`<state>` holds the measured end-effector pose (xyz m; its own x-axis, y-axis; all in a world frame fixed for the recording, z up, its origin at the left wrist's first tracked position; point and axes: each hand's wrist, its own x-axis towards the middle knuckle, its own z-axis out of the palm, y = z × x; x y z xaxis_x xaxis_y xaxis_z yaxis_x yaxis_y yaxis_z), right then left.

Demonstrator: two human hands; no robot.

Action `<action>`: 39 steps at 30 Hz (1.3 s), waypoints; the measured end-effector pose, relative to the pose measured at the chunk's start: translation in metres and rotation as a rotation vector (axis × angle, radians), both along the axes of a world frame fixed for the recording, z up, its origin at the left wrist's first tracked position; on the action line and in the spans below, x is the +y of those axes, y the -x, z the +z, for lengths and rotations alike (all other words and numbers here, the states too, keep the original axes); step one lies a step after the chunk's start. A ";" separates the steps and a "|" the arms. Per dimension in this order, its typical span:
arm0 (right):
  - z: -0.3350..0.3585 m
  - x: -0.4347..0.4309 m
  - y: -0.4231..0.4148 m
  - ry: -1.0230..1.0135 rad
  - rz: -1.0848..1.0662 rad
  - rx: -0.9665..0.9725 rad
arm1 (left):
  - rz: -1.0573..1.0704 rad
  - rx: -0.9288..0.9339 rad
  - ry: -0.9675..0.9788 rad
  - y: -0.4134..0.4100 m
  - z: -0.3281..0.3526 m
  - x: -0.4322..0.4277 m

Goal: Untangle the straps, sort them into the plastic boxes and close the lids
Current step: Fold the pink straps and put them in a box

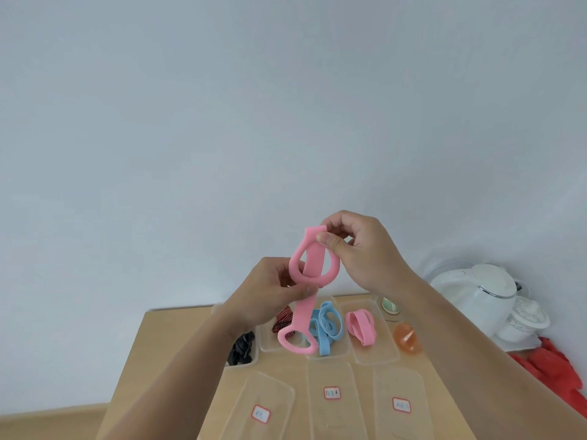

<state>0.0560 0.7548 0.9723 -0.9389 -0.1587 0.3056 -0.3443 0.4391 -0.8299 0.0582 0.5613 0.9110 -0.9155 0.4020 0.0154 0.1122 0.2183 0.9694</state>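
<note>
L hand (pixel 266 296) + R hand (pixel 359 249) fingers pinch pink strap (pixel 301 315), held in air above worktop (pixel 178 344); risk: hanging lower loop maybe hooks blue straps (pixel 330 325) in box (pixel 341 350) below; drags them out.

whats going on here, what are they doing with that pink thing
A person holds a pink strap up above the table with both hands: the left hand grips its middle, the right hand pinches its top end. Below, open boxes hold blue straps and a second pink strap. The lids lie off, in front of the boxes.
</note>
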 end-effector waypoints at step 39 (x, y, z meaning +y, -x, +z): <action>-0.090 0.047 -0.019 -0.383 0.040 0.611 | 0.117 -0.401 -0.366 0.023 0.017 0.028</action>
<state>0.0747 0.8022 0.8827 -0.6092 -0.3906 0.6902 -0.7197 0.6379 -0.2742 0.0353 0.5890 0.9277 -0.9168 0.3310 -0.2236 -0.2857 -0.1519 0.9462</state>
